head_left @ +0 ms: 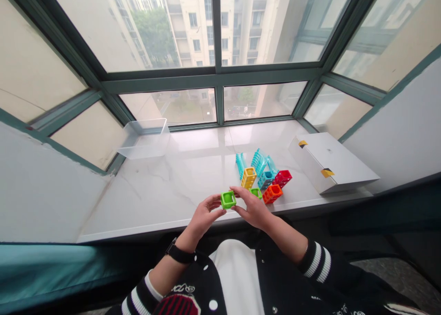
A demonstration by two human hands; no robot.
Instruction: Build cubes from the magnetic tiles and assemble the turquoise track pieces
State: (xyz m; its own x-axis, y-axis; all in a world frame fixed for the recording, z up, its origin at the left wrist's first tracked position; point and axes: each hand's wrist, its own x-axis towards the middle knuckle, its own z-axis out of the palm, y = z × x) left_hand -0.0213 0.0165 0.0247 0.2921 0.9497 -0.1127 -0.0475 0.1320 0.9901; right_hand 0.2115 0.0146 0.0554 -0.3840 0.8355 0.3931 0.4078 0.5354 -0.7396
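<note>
Between my two hands, near the sill's front edge, is a small green hollow block [228,199] with an open square face. My left hand [206,215] grips it from the left, fingers behind and thumb in front. On the other side my right hand [252,208] pinches it with fingertips and thumb. Just behind the right hand, partly covered by it, shows another green block [255,193]. Close by stand a yellow block stack [248,177], a blue one [266,180], a red one [282,178] and an orange one [272,194].
Several turquoise ribbed plastic pieces [259,161] lie behind the stacks. A clear plastic bin [144,140] sits at the back left of the white marbled sill [165,186]. At the right is a white box [339,161] with yellow-black tabs. Framed windows [217,78] enclose the sill.
</note>
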